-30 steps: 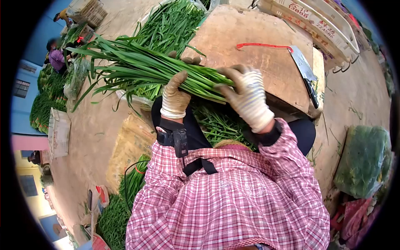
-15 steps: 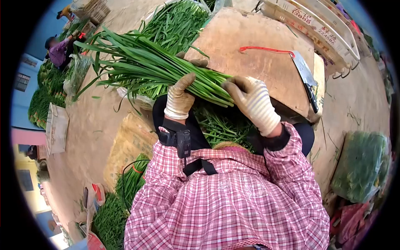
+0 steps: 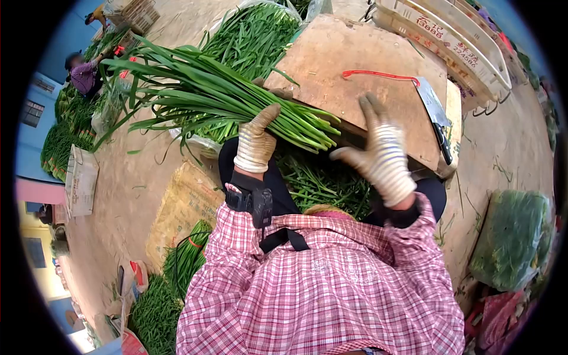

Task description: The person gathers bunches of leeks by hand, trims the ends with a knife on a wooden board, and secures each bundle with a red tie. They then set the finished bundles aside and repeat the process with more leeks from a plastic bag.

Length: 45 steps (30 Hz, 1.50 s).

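Observation:
My left hand [image 3: 258, 137], in a soiled work glove, is wrapped round a bunch of garlic chives [image 3: 225, 97]. The leaves fan out to the upper left and the pale cut ends point right. My right hand [image 3: 383, 147], in a striped glove, is held apart from those ends with fingers spread and nothing in it. It hovers at the near edge of a wooden board [image 3: 349, 65]. On the board lie a cleaver [image 3: 433, 109] with a black handle and a red tie strip [image 3: 378, 73] reaching its blade.
Loose chives [image 3: 254, 35] fill a plastic-lined pile behind the bunch. Crates [image 3: 441, 38] stand at the back right. A wrapped green bundle [image 3: 512, 239] lies on the right floor, a yellow sack [image 3: 183, 204] on the left. Another person [image 3: 83, 74] works at far left.
My right hand has let go of the chives' cut ends and moved right, its fingers opening out. The left hand keeps its hold in nearly the same place.

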Each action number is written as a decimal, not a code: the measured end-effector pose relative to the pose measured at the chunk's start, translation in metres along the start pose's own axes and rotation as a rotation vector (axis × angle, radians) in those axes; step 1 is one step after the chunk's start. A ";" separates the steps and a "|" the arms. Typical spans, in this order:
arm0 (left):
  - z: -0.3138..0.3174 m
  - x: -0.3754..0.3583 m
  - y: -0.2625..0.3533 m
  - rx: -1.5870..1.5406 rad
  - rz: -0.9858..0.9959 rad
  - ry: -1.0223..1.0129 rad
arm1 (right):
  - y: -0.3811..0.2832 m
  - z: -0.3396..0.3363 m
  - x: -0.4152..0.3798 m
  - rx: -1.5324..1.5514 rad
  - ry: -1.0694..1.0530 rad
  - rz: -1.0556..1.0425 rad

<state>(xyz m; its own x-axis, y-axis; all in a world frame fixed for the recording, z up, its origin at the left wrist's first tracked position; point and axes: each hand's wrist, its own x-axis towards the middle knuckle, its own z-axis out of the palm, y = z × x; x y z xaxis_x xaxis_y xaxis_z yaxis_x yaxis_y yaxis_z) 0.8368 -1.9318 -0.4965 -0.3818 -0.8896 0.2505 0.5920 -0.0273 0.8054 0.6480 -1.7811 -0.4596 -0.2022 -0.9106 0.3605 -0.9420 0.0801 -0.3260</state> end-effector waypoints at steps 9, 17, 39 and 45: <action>0.037 0.066 0.049 -0.046 -0.349 -0.076 | -0.037 0.042 0.056 1.292 -0.431 0.303; -0.019 0.055 -0.012 -0.114 -0.720 -0.059 | 0.025 0.076 0.059 2.048 -0.652 0.709; 0.016 0.005 -0.103 -0.697 -0.821 0.024 | 0.023 0.043 0.018 0.346 -0.185 0.338; 0.039 0.000 -0.083 -0.409 -0.708 -0.041 | 0.001 0.032 -0.016 1.329 0.060 0.622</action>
<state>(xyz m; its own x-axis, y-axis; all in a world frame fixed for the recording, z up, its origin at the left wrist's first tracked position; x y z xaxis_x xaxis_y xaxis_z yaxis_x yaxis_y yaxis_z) 0.7599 -1.9118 -0.5421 -0.7830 -0.5825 -0.2182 0.4103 -0.7473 0.5226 0.6593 -1.7793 -0.4938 -0.5163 -0.8491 -0.1116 0.2264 -0.0096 -0.9740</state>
